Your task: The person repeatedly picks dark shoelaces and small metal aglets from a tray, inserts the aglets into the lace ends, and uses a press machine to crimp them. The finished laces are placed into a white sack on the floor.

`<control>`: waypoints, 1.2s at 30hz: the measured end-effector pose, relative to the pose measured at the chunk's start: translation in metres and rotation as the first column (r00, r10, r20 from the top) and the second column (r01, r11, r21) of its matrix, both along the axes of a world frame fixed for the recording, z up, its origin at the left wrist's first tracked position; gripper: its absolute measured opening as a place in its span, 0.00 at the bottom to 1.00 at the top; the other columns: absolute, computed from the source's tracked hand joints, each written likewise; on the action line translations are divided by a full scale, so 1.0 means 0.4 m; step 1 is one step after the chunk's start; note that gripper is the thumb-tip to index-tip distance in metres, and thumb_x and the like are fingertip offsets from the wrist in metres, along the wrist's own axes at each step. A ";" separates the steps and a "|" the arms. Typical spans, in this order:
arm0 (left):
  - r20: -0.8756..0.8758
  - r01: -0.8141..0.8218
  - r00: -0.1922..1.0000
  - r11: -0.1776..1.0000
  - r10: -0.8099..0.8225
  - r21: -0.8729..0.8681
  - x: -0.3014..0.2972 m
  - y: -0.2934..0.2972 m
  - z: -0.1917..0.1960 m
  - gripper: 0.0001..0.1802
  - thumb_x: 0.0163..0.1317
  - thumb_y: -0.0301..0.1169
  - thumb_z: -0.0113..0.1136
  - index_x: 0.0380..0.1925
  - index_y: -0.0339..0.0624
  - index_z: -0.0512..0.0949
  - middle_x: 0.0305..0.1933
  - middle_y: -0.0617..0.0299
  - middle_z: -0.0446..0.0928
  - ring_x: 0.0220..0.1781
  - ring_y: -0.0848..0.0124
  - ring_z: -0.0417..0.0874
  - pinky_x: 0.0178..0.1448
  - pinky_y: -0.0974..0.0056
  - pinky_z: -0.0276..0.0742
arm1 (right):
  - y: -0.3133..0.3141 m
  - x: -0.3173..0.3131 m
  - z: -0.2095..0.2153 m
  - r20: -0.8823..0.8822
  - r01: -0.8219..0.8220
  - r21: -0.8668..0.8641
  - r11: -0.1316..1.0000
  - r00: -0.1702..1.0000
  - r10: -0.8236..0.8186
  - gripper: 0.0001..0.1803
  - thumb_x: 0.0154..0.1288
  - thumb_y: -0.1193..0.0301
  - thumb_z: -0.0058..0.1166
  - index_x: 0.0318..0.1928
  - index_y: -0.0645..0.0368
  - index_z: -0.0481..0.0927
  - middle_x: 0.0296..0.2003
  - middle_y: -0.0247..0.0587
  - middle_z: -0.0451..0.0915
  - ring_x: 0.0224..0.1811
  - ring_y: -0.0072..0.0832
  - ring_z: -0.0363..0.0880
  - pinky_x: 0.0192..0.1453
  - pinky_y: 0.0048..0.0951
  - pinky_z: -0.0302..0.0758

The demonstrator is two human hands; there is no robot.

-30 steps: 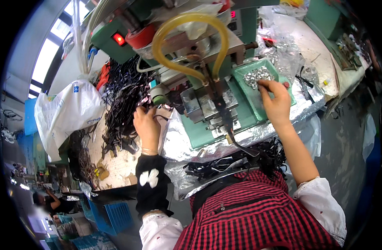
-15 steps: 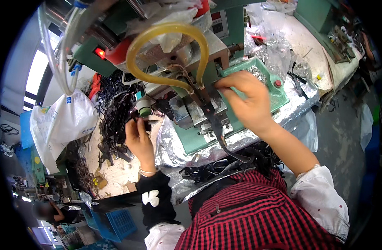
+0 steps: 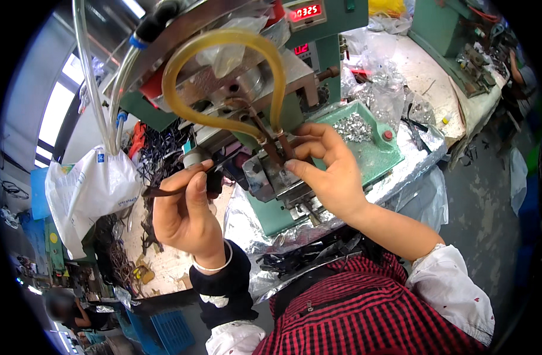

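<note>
Nearest us, below the bench's front edge, is the red-and-black checked apron [image 3: 342, 307], with a bundle of black straps [image 3: 309, 257] lying along that edge. Just beyond, crumpled foil [image 3: 241, 216] covers this part of the bench [image 3: 170, 269], whose pale top shows bare toward the left front corner. Above it our left hand [image 3: 188, 216] pinches a dark strap [image 3: 155, 192] between thumb and forefinger; the strap crosses the fingers, one end sticking out to the left, to the left of the metal die [image 3: 260, 180]. Our right hand [image 3: 336, 180] is at the die's right side, thumb and forefinger drawn together close against it; they hide their own tips, so we cannot tell whether they grasp a small part. We judge the step in hand to be placing or adjusting something at the die while the strap is kept ready beside it. The next move seems to call for steady alignment of the strap with the die, and for fingertips clear of the press. Above the die loops a yellow tube [image 3: 223, 36]. To the right, near the bench's right edge, a green tray [image 3: 371, 157] carries small shiny metal pieces [image 3: 352, 128] gathered toward its far end. Farther off, clear plastic bags [image 3: 380, 65] lie near another green machine [image 3: 439, 41].
</note>
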State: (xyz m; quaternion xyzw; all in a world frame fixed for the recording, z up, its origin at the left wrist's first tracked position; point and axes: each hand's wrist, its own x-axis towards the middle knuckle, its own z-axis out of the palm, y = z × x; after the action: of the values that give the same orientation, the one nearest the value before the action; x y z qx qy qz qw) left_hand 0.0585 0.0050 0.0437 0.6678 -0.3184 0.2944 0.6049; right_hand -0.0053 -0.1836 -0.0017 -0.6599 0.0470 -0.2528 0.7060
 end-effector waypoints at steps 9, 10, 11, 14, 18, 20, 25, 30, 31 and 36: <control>0.461 -0.031 0.860 0.880 -0.218 0.474 -0.090 -0.080 -0.127 0.13 0.51 0.17 0.72 0.38 0.35 0.84 0.40 0.48 0.87 0.29 0.64 0.87 0.29 0.66 0.77 | -0.152 -0.036 -0.077 -0.075 0.086 -0.536 0.840 0.986 -0.148 0.21 0.62 0.79 0.52 0.57 0.60 0.81 0.51 0.50 0.84 0.55 0.37 0.84 0.62 0.37 0.77; 0.478 -0.057 0.843 0.843 -0.247 0.535 -0.090 -0.088 -0.143 0.15 0.48 0.18 0.75 0.39 0.37 0.84 0.39 0.49 0.87 0.28 0.66 0.86 0.27 0.67 0.76 | -0.183 -0.026 -0.111 -0.191 0.163 -0.586 0.793 0.924 -0.331 0.19 0.63 0.79 0.50 0.53 0.59 0.84 0.47 0.50 0.86 0.54 0.36 0.85 0.60 0.36 0.78; 0.519 -0.088 0.827 0.861 -0.218 0.501 -0.088 -0.095 -0.156 0.17 0.46 0.21 0.78 0.38 0.39 0.84 0.39 0.50 0.87 0.25 0.68 0.84 0.25 0.68 0.73 | -0.197 -0.035 -0.148 -0.149 0.129 -0.628 0.768 0.948 -0.282 0.18 0.63 0.79 0.49 0.53 0.59 0.84 0.46 0.50 0.86 0.53 0.38 0.85 0.59 0.36 0.78; 0.527 -0.064 0.819 0.875 -0.230 0.481 -0.081 -0.104 -0.174 0.17 0.45 0.21 0.78 0.38 0.39 0.84 0.38 0.51 0.87 0.23 0.69 0.82 0.23 0.68 0.71 | -0.244 -0.065 -0.221 -0.197 0.121 -0.608 0.785 0.935 -0.297 0.18 0.65 0.79 0.47 0.52 0.59 0.83 0.46 0.50 0.86 0.51 0.41 0.85 0.57 0.36 0.77; 0.514 -0.067 0.824 0.859 -0.240 0.508 -0.078 -0.101 -0.179 0.17 0.43 0.20 0.77 0.36 0.39 0.85 0.39 0.51 0.87 0.22 0.69 0.81 0.22 0.68 0.69 | -0.320 -0.074 -0.231 0.142 0.470 -0.527 0.708 0.870 -0.472 0.14 0.66 0.79 0.49 0.50 0.61 0.82 0.43 0.49 0.84 0.48 0.43 0.83 0.56 0.36 0.76; 0.517 -0.048 0.823 0.879 -0.235 0.475 -0.076 -0.102 -0.183 0.17 0.43 0.20 0.77 0.36 0.40 0.85 0.40 0.51 0.87 0.22 0.70 0.81 0.22 0.68 0.69 | -0.328 -0.082 -0.227 0.053 0.372 -0.662 0.650 0.889 -0.455 0.11 0.63 0.77 0.54 0.45 0.61 0.82 0.41 0.47 0.84 0.48 0.45 0.82 0.56 0.39 0.76; 0.499 -0.043 0.844 0.903 -0.196 0.427 -0.076 -0.111 -0.187 0.16 0.45 0.23 0.77 0.37 0.41 0.85 0.42 0.54 0.87 0.21 0.72 0.79 0.22 0.69 0.68 | -0.285 -0.084 -0.242 -0.117 0.133 -0.832 0.539 0.907 -0.405 0.10 0.53 0.74 0.66 0.37 0.58 0.82 0.37 0.44 0.80 0.47 0.45 0.79 0.54 0.43 0.74; 0.218 0.065 0.958 0.881 -0.186 0.469 -0.134 -0.054 -0.203 0.15 0.49 0.22 0.74 0.39 0.38 0.84 0.43 0.52 0.87 0.27 0.66 0.84 0.31 0.66 0.78 | -0.255 -0.079 -0.258 -0.071 0.167 -0.889 0.425 0.869 -0.490 0.06 0.56 0.74 0.65 0.34 0.59 0.81 0.33 0.42 0.81 0.42 0.43 0.81 0.49 0.41 0.76; 0.265 -0.023 0.961 0.929 -0.081 0.369 -0.138 -0.031 -0.217 0.14 0.50 0.20 0.72 0.39 0.37 0.84 0.41 0.53 0.87 0.28 0.65 0.84 0.33 0.65 0.79 | -0.252 -0.079 -0.259 -0.108 0.184 -0.857 0.482 0.850 -0.516 0.06 0.57 0.74 0.64 0.35 0.59 0.81 0.33 0.42 0.82 0.41 0.42 0.82 0.47 0.40 0.77; -0.251 -0.275 0.887 0.879 0.388 0.388 0.014 0.065 -0.342 0.48 0.50 0.22 0.73 0.71 0.33 0.60 0.68 0.42 0.66 0.67 0.50 0.69 0.66 0.53 0.70 | -0.228 -0.050 -0.247 -0.199 0.276 -0.559 0.782 0.871 -0.450 0.04 0.64 0.77 0.61 0.39 0.63 0.82 0.34 0.40 0.86 0.36 0.26 0.85 0.45 0.27 0.79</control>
State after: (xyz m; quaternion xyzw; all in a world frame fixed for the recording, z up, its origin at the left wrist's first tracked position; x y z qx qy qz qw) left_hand 0.0640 0.0309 -0.0930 0.8464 -0.1410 0.2224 0.4629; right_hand -0.0254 -0.2749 -0.1006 -0.8338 0.2201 -0.2778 0.4233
